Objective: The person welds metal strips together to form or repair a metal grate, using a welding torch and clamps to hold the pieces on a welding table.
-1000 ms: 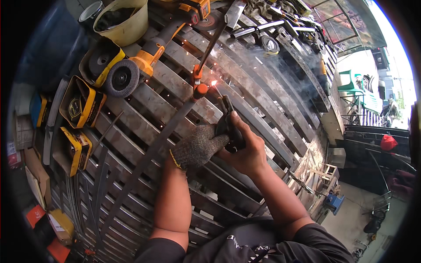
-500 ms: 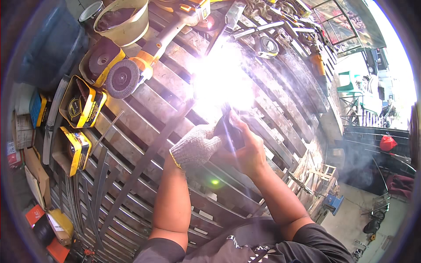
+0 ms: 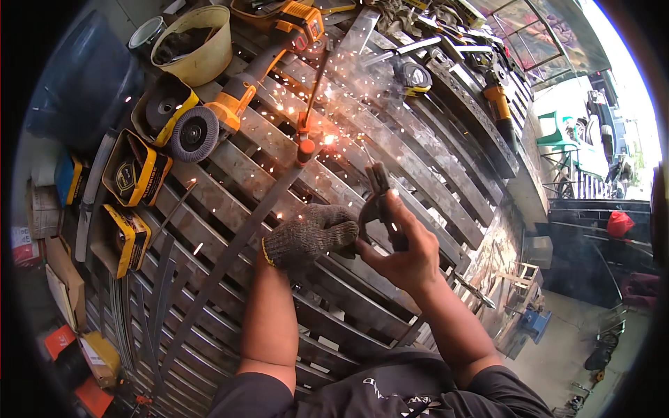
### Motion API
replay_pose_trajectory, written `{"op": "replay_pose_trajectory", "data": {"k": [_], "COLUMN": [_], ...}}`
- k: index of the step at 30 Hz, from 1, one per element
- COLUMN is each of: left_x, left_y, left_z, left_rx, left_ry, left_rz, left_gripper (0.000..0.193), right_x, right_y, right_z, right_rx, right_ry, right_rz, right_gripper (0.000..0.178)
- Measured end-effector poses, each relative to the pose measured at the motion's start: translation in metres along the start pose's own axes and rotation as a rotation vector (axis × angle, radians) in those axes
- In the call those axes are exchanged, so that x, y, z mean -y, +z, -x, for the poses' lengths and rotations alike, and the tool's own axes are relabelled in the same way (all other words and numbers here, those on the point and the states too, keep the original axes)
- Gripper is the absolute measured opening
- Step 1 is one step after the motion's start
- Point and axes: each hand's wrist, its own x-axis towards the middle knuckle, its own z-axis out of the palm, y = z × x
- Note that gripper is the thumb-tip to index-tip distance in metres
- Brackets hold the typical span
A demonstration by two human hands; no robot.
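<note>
My bare right hand (image 3: 411,247) is closed round a dark welding electrode holder (image 3: 378,180), its jaws pointing up and away from me. A thin electrode (image 3: 367,152) sticks out of the jaws toward a glowing spot. My left hand (image 3: 310,237), in a grey knit glove with a yellow cuff edge, is closed against the holder's near left side; its fingertips are partly hidden. Beyond it, an orange-red clamp (image 3: 305,150) sits at the far end of a long flat steel bar (image 3: 237,247) on the slatted metal table (image 3: 334,299). Sparks scatter around the clamp.
At left lie an angle grinder (image 3: 233,104) with a flap disc, yellow-black tins (image 3: 136,167) and a bucket (image 3: 209,59). A tape measure (image 3: 416,78) and another grinder (image 3: 499,104) are far right. Loose steel strips (image 3: 157,292) lie near left.
The blinding arc has died down to a small glow with flying sparks, and the clamp now shows. My right hand and the holder have moved slightly right and nearer me.
</note>
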Motion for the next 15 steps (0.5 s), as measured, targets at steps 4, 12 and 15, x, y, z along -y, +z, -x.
{"op": "replay_pose_trajectory", "data": {"k": [4,12,15], "left_x": [0.024,-0.005,0.019], "left_y": [-0.016,0.053,0.146], "left_z": [0.001,0.0,-0.009], "left_rx": [0.209,0.325,0.397], "left_ry": [-0.019,-0.153,-0.133], "left_rz": [0.142,-0.07,-0.037], "left_gripper": [0.032,0.047,0.044], "right_x": [0.002,0.014,0.016], "right_y": [-0.078,-0.21,-0.207], "right_z": [0.047,0.153,0.186], "right_rx": [0.044,-0.079,-0.1], "right_ry": [0.125,0.403,0.447], "right_rz": [0.065,0.201,0.152], "right_gripper": [0.098,0.09,0.09]}}
